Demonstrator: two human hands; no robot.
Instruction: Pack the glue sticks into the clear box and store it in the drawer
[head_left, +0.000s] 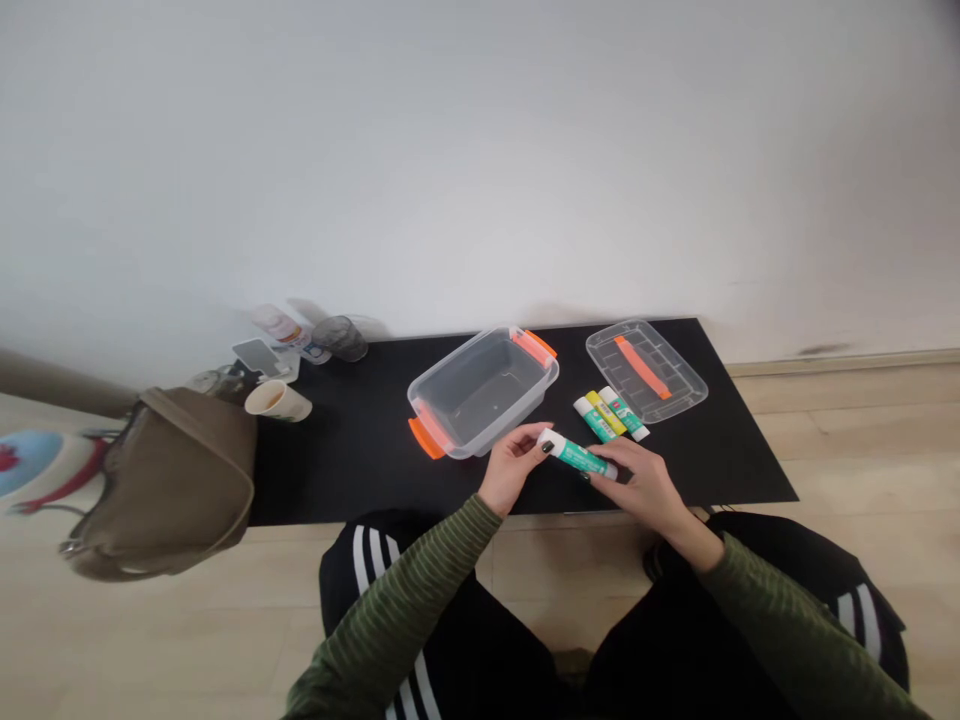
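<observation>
Both hands hold one teal glue stick (579,457) with a white cap just above the black mat (360,450). My left hand (516,462) pinches its capped end. My right hand (646,486) grips the other end. Three more glue sticks (609,414), two teal and one yellow, lie side by side on the mat just beyond the hands. A clear plastic box (482,390) with orange latches stands open and empty to the left of them. Its clear lid (646,368) with an orange handle lies flat at the right.
A brown bag (171,482) sits on the floor at the mat's left edge. A paper cup (277,401), a phone (256,356), a bottle (283,328) and a dark glass (341,338) crowd the far left corner. A white wall runs behind; my knees touch the near edge.
</observation>
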